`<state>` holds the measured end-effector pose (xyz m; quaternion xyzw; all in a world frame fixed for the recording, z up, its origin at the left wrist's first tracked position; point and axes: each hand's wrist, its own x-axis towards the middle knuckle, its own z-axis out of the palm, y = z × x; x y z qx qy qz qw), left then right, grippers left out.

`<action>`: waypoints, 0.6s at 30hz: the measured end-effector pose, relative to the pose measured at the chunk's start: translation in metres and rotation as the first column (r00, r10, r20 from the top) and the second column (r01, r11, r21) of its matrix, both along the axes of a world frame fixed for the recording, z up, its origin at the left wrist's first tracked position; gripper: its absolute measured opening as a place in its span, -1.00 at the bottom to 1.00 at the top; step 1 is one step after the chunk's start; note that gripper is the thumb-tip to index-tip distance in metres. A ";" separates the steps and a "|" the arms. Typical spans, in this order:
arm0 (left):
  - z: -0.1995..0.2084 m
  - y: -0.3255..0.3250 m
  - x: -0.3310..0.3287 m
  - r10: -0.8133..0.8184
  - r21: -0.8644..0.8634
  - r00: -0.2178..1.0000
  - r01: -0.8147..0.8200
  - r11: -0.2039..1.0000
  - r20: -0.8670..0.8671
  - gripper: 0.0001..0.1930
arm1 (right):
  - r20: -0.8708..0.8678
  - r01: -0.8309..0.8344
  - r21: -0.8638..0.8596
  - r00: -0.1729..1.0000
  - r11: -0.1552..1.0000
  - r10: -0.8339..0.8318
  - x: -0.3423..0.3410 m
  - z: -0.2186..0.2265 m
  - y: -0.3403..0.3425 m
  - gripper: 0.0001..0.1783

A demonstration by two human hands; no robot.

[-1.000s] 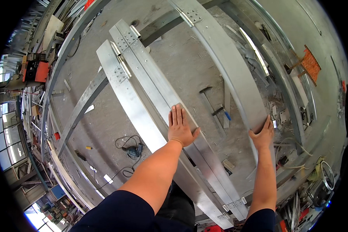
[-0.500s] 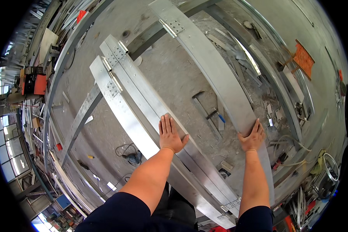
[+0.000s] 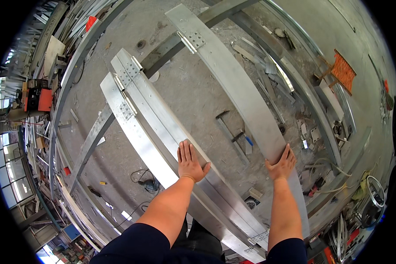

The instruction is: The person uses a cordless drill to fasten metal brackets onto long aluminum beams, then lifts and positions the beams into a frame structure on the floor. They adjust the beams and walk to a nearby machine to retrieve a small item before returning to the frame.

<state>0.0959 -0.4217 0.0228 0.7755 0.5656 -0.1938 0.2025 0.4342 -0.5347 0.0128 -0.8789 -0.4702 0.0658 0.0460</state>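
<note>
Three long, slightly curved silver metal panels with riveted hinges lie across a raised metal frame [image 3: 163, 55]. My left hand [image 3: 191, 163] rests flat on the middle panel [image 3: 156, 116], fingers stretched forward and thumb out towards its right edge. Close on its left runs the left panel [image 3: 141, 141]. Separated by a wide gap, the right panel [image 3: 237, 83] has a hinge [image 3: 187, 42] on its left edge near the far end. My right hand [image 3: 282, 163] grips this panel across its width, thumb at the left edge and fingers over the right. The panels' undersides are hidden.
Through the gap, a blue-handled tool [image 3: 246, 138] lies on the concrete floor. A corded power tool [image 3: 150, 185] sits left of the panels. Metal scraps [image 3: 273, 66] lie beyond the right panel. An orange-topped stool [image 3: 342, 72] stands far right, an orange-black machine [image 3: 37, 97] far left.
The whole view has shifted slightly, so panels, hands and floor appear a little lower. Both hands keep their places on the panels.
</note>
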 end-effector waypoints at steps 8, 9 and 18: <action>-0.004 -0.001 -0.002 0.001 0.029 1.000 -0.002 1.000 0.031 0.08 | 0.002 0.015 -0.013 1.000 1.000 -0.015 -0.002 0.004 0.004 0.19; -0.005 -0.001 -0.002 0.002 0.033 0.999 -0.003 0.999 0.038 0.08 | 0.004 0.017 -0.013 1.000 1.000 -0.017 -0.002 0.004 0.004 0.19; -0.009 -0.004 -0.004 -0.020 0.100 0.997 0.013 0.995 0.072 0.09 | -0.012 0.034 0.016 0.999 0.999 -0.033 -0.002 0.004 0.003 0.20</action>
